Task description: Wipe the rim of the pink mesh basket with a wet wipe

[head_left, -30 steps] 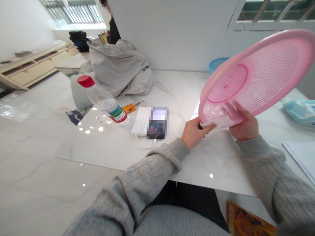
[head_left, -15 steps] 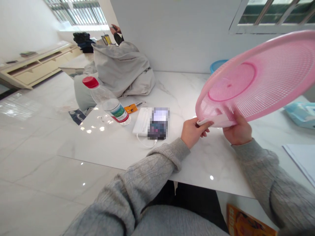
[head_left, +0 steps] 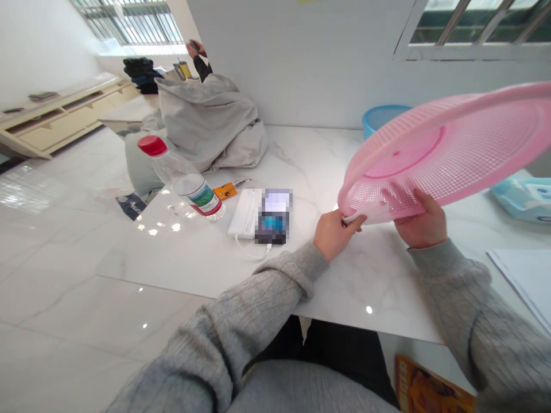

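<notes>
A round pink mesh basket (head_left: 482, 137) is held tilted above the table, its inside facing me. My right hand (head_left: 424, 221) grips its near side, thumb on the inner wall and fingers behind the mesh, where they show through. At the basket's near left rim my left hand (head_left: 336, 232) is closed, pinching a thin white wipe (head_left: 355, 217) against the pink plastic. Part of the wipe is hidden by my fingers, and its far end is hard to make out along the basket wall.
On the marble-look table (head_left: 275, 287) are a red-capped bottle (head_left: 202, 195), a white power bank (head_left: 243, 215) cabled to a phone (head_left: 273, 218), and an orange packet (head_left: 226, 191). A grey cloth (head_left: 210, 120), blue basin (head_left: 381, 117), wipes pack (head_left: 523, 198) and papers (head_left: 520, 278) surround it.
The basket has tipped, its far rim dropping lower, so more of its outer left rim shows. Less of the white wipe is visible beside my right hand.
</notes>
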Motion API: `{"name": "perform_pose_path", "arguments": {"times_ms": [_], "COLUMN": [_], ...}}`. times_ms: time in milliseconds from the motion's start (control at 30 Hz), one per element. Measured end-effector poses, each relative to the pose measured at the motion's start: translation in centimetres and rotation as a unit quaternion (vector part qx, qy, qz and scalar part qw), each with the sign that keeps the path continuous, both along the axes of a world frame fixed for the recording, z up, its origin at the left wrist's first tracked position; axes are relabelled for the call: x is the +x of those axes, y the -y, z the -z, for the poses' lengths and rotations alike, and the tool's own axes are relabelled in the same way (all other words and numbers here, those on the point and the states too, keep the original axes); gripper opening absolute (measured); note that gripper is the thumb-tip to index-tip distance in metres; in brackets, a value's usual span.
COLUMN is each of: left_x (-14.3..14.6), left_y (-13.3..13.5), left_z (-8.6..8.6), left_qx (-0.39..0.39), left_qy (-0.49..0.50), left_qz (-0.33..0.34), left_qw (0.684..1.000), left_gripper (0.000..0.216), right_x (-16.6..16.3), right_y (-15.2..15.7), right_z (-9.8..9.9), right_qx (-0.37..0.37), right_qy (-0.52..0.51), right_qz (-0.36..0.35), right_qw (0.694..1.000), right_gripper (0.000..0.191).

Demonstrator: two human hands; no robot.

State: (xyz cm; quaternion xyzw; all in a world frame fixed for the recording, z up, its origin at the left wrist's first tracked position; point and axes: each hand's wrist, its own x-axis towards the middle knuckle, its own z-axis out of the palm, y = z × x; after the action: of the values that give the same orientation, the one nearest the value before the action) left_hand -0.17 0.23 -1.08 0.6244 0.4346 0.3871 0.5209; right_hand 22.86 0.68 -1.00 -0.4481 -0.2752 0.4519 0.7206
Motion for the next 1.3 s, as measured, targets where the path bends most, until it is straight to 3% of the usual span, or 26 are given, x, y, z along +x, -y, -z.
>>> {"name": "perform_pose_path", "arguments": {"times_ms": [100,333,433,533,633,767,967,1133,1300], "left_x": [-0.4,-4.7,-7.0,-8.5,-9.0,-8.2,-4.7,-2.3,-1.1], "left_y": [0.0,1.6,3.5,4.8,4.2,1.4,-1.6,-2.1,-1.3], "left_z": [-0.2,-1.3,-0.9,0.1,0.7,-0.2,-1.8,-0.8,0.4], "left_qx": [0.054,0.139,0.133,0.112,0.100,0.101,0.106,0.084,-0.035], "left_qy": [-0.063,-0.118,-0.135,-0.141,-0.138,-0.117,-0.026,0.050,0.178], "left_qz": [-0.024,-0.158,-0.200,-0.227,-0.230,-0.214,-0.180,-0.169,-0.111], "left_qw": [0.996,0.970,0.961,0.957,0.958,0.965,0.978,0.981,0.977], "left_gripper": [0.045,0.045,0.035,0.028,0.025,0.027,0.038,0.049,0.070], "right_x": [0.2,-2.5,-3.8,-4.7,-5.1,-4.7,-3.8,-3.1,-3.2], "right_y": [-0.2,1.3,2.0,2.4,2.3,1.8,0.9,0.7,1.1], "right_z": [0.5,0.7,1.3,1.8,1.9,1.6,1.9,1.9,1.9], "right_qx": [-0.013,-0.064,-0.070,-0.061,-0.055,-0.043,-0.024,-0.014,-0.027], "right_qy": [0.009,0.035,0.046,0.045,0.047,0.052,0.043,0.044,0.051], "right_qz": [-0.011,-0.165,-0.253,-0.270,-0.280,-0.285,-0.186,-0.155,-0.162], "right_qw": [1.000,0.984,0.964,0.960,0.957,0.956,0.981,0.987,0.985], "right_gripper": [0.016,0.055,0.064,0.064,0.065,0.073,0.083,0.084,0.078]}}
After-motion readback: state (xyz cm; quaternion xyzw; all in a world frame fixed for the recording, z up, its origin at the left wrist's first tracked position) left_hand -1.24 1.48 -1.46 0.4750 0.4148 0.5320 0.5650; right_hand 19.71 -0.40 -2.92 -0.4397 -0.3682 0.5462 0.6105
